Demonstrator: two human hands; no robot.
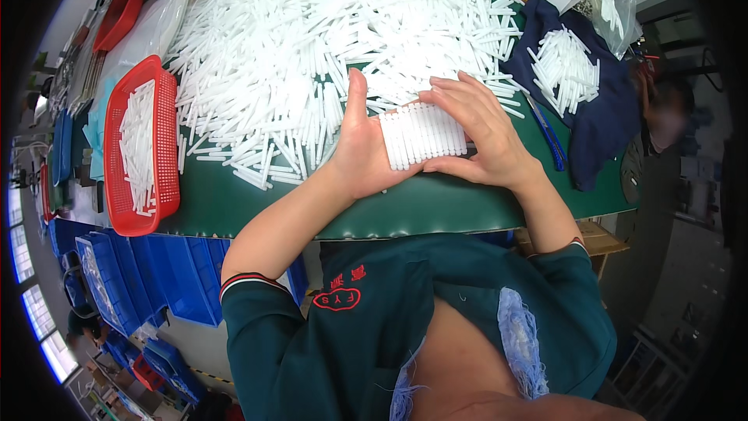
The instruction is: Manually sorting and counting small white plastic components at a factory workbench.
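Observation:
A neat row of short white plastic sticks (421,137), side by side, lies across my left hand (360,148), whose palm is turned up and thumb stands apart. My right hand (492,139) curves around the row's right end, fingers along its far edge and thumb along its near edge. The left fingers are mostly hidden beneath the sticks. Just beyond both hands spreads a big loose heap of the same white sticks (327,23) on a green-covered table (343,218).
At left stands a red perforated basket (167,164) with white sticks inside. On the right, a dark blue cloth (600,129) bears a smaller stick pile (565,70), beside a blue-handled cutter (552,140). Blue crates (183,277) sit below the table's left edge. A blurred person is far right.

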